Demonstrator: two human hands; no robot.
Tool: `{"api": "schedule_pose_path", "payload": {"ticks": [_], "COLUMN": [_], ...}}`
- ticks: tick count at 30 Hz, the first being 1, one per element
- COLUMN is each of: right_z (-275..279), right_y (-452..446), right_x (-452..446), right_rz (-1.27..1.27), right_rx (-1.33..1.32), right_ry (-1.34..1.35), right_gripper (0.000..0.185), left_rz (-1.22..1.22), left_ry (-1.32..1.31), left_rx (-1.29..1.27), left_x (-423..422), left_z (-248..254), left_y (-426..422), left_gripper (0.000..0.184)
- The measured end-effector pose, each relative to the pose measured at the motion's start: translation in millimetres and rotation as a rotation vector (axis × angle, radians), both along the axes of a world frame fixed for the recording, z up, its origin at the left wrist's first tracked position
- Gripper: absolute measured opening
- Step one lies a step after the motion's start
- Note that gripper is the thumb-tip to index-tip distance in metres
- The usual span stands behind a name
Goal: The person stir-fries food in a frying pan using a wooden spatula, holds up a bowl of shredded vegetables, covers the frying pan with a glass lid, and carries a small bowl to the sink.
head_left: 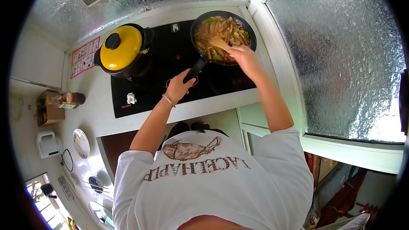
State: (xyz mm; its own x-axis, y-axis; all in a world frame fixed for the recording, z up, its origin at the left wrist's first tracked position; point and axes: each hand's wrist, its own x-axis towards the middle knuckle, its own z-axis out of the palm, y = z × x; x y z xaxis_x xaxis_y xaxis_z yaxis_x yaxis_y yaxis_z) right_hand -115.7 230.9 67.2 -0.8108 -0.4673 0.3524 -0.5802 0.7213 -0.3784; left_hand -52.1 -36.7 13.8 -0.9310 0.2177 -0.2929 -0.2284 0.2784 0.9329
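Head view: gripping a probably heavy pan (252,38) by its seven-o'clock handle (197,67), the safest hold, with left hand (178,87); a likely light, stiff spatula (219,43) with right hand (246,60).

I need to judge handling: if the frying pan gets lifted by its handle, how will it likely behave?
The frying pan will probably feel nose-heavy: food covers most of its base, while the left hand grips only the handle. It may slop if tilted, since the food looks wet.
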Motion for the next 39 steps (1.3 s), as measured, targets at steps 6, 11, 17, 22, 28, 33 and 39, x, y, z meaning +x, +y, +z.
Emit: {"api": "schedule_pose_path", "payload": {"ticks": [6, 11, 17, 22, 28, 33, 39], "right_z": [16.0, -27.1, -24.7, -11.2, -8.5, 48.4, 19.2], "right_y": [32.9, 32.2, 23.1, 31.9, 22.0, 43.8, 48.2], "right_x": [-14.4, -72.3, -49.7, -65.6, -49.8, -9.1, -22.4], "right_rz": [-0.232, -0.264, -0.109, -0.194, -0.081, -0.135, -0.172], "right_rx": [-0.156, -0.171, -0.028, -0.194, 0.001, -0.073, -0.164], "right_ry": [-0.033, 0.132, 0.047, 0.097, 0.001, -0.226, -0.147], "right_gripper": [0.017, 0.017, 0.017, 0.017, 0.016, 0.016, 0.017], "left_rz": [-0.005, 0.006, 0.002, 0.002, 0.009, 0.009, -0.006], "left_ry": [-0.003, 0.0, -0.036, -0.016, -0.012, -0.001, -0.027], "left_rx": [-0.005, -0.018, 0.002, 0.013, 0.013, 0.013, -0.026], "left_x": [-0.1, 1.1, 0.4, 1.1, -1.0, -1.0, 0.3], "left_z": [0.3, 3.1, 6.3, 6.6, 1.4, 1.0, 7.2], "left_y": [0.8, 0.7, 0.4, 1.4, 0.5, 0.2, 0.2], "left_gripper": [0.044, 0.043, 0.041, 0.04, 0.041, 0.042, 0.041]}}
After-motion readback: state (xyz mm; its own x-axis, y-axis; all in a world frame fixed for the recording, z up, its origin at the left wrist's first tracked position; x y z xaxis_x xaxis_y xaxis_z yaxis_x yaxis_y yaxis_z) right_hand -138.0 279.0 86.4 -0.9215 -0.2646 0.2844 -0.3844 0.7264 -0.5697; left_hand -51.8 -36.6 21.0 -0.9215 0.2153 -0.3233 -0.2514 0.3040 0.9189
